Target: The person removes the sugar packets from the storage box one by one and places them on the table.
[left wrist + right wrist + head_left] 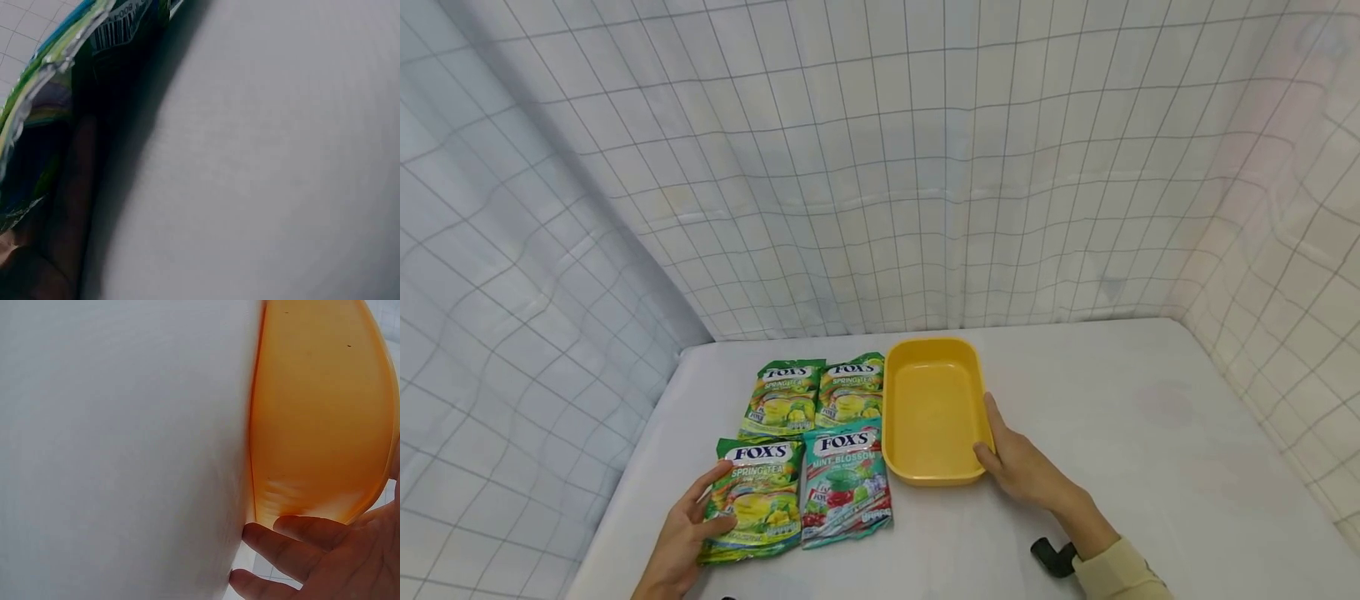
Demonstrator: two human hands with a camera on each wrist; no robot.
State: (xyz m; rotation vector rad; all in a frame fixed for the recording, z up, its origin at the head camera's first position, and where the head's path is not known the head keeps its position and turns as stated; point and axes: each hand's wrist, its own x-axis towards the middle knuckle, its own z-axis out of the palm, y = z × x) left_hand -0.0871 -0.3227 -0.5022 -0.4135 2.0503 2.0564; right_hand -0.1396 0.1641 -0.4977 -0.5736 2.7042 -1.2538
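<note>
My left hand (679, 533) holds the left edge of a green Fox's Spring Tea candy bag (760, 500), thumb on its front. In the left wrist view, a finger lies under the raised edge of this candy bag (37, 156). A yellow plastic tray (934, 408) stands on the table to the right of the bags. My right hand (1026, 471) grips its right side, with the thumb at the rim. The right wrist view shows fingers (284, 550) beside the outer wall of the tray (319, 419).
A teal Mint Blossom candy bag (846, 483) lies between the held bag and the tray. Behind are two more Spring Tea bags (784, 396). A black object (1054, 557) is near my right forearm. White gridded curtains (925, 167) surround the white table (1097, 400).
</note>
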